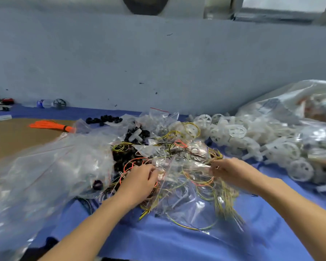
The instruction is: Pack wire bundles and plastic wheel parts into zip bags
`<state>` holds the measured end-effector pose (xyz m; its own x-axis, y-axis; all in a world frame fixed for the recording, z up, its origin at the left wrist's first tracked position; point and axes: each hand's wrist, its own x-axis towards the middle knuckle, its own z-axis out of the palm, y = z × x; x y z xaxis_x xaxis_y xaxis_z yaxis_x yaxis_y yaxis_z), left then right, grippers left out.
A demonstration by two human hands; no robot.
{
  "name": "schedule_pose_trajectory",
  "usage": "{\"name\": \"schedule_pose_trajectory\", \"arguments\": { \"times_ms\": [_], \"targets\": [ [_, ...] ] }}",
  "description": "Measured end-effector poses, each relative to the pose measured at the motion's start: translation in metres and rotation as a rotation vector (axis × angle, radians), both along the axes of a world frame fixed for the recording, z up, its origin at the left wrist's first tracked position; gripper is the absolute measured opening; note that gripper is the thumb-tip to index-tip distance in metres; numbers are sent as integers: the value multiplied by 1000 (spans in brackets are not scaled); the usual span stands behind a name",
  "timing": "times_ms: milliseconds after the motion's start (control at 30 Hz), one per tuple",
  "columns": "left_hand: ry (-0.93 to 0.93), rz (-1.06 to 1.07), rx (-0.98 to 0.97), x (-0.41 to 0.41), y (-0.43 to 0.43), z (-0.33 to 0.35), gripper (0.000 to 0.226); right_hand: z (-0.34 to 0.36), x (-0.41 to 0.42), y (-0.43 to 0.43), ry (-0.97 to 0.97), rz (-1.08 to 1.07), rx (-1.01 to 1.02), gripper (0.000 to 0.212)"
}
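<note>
At the centre of the blue cloth-covered table [177,247], your left hand [139,178] and right hand [228,169] are set apart, each pinching an edge of the clear plastic zip bag [186,202] lying on the tangled yellow, orange and black wire bundles [179,147]. Pulling the bag up could snag loose loops and drag neighbouring bundles along, or tear the thin film. Keep clear of the white spoked plastic wheel parts [237,131] heaped just beyond your right hand, which could scatter.
</note>
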<state>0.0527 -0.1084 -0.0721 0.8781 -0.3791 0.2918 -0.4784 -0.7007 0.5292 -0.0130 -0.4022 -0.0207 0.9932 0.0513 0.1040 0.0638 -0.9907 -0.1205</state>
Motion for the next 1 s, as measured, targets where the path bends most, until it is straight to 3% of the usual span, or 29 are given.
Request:
{"name": "schedule_pose_trajectory", "arguments": {
  "times_ms": [100,267,433,633,700,767,867,1000],
  "targets": [
    [-37,-1,150,-3,-16,-6,36,-19,0,-11,-38,-11,5,15],
    [70,0,315,-3,-35,-4,39,-46,9,-19,-136,-46,42,14],
    [262,-62,40,3,-45,0,24,-54,26,-21,-253,-44,37,17],
    [284,-96,-227,-7,-54,-1,16,-48,40,-15,-260,-205,-26,39],
    [370,-126,-339,-12,-56,0,15,-42,30,-3,-352,-192,80,39],
    [453,-166,-471,-17,-59,2,15,-38,15,17,-392,-121,310,32],
    [619,-196,-706,-26,-64,3,13,-44,-13,56,-319,-43,650,20],
    [812,-259,-902,-31,-66,-1,23,-54,-30,89,-190,-35,938,20]
  ]
}}
